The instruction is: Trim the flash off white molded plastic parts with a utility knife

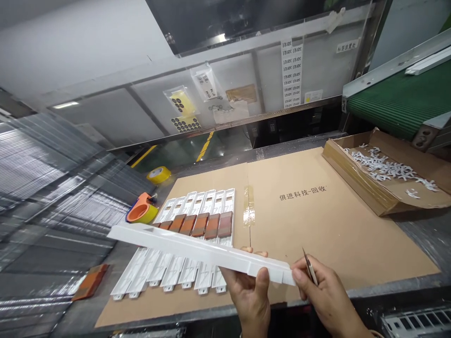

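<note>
A long white plastic strip slants across the front of the bench, raised above the cardboard. My left hand is closed around it near its right end, with the thumb on the near side. Closed fingers of my right hand meet that same end. From the right hand a slim, pointed metal tool sticks up; whether it is a knife or tweezers I cannot tell. Behind and below the strip lie several similar white plastic pieces in a row, with orange-brown blocks across their middles.
Under everything lies a flat cardboard sheet. A shallow cardboard box at right holds small white branched parts, beside a green conveyor belt. At left are an orange tape dispenser, a yellow tape roll and another orange-brown block.
</note>
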Available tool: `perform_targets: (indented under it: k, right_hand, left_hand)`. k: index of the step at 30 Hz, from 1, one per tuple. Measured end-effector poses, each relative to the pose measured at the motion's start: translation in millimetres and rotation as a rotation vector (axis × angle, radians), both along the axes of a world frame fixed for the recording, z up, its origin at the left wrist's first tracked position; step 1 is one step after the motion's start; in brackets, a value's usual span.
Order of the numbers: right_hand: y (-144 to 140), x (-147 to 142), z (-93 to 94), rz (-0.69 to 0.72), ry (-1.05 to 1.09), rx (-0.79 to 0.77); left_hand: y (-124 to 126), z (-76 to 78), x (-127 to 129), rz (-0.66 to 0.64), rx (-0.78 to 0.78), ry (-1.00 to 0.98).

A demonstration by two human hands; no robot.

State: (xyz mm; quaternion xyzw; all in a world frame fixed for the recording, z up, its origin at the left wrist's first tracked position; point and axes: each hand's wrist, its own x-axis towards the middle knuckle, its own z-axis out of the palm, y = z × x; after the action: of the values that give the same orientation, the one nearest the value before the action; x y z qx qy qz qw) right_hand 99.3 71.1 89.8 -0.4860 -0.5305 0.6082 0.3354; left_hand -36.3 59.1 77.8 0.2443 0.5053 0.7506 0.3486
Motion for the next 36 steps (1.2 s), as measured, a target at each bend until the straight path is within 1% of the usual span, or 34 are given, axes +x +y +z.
perform_targets:
  k: [3,5,7,11,13,15,17,19,21,24,28,30,33,35,36]
  right_hand:
    - [0,1,-4.0,-0.061,0.088,-0.026]
    - [0,3,-6.5,-0.067,0.108,-0.021]
    - [1,4,-7.5,-0.083,0.116,-0.022]
    - [0,7,-7.6,-0.164,0.101,-0.066]
    - [0,11,-10.4,-0.185,0.060,-0.076]
    - [3,18,-16.3,-0.185,-0.006,-0.024]
    - [9,30,-24.3,-0.201,-0.110,0.076]
    - [17,44,-32.3,-0.273,-0.246,0.168]
    - [27,59,-39.2,-0.342,-0.372,0.235]
    - [40,80,-48.3,-0.348,-0.548,0.346]
    - [56,97,-63.7,-0.277,-0.755,0.559]
    - [64,101,-72.7,-0.223,-0.855,0.644]
    - [74,101,-83.1,-0.158,-1.044,0.684]
    - [80,98,-86.4,-0.136,-1.185,0.680]
    - [83,96,-87.1,-0.128,-1.251,0.684]
  left_hand:
    - [0,-0.8,0,-0.022,-0.028,-0.051]
    - [1,0.8,2,-0.045,-0.069,-0.082]
    - [2,4.7,5,-0.060,-0.099,-0.099]
    - [2,16.4,11,-0.078,-0.152,-0.157]
    - [1,20.2,13,-0.126,-0.180,-0.201]
    - [-1,19.1,13,-0.219,-0.184,-0.300]
    - [-3,11.4,11,-0.332,-0.175,-0.454]
    - [-4,-2.5,10,-0.429,-0.166,-0.587]
    - [-5,-19.8,9,-0.503,-0.164,-0.660]
    - [-5,-45.6,9,-0.553,-0.205,-0.708]
    - [-5,-71.2,12,-0.542,-0.334,-0.627]
    - [-4,-80.8,14,-0.493,-0.356,-0.561]
    - [-2,-93.7,17,-0.413,-0.314,-0.504]
    - [-2,-102.7,18,-0.415,-0.285,-0.445]
    - [-2,-107.3,18,-0.420,-0.270,-0.366]
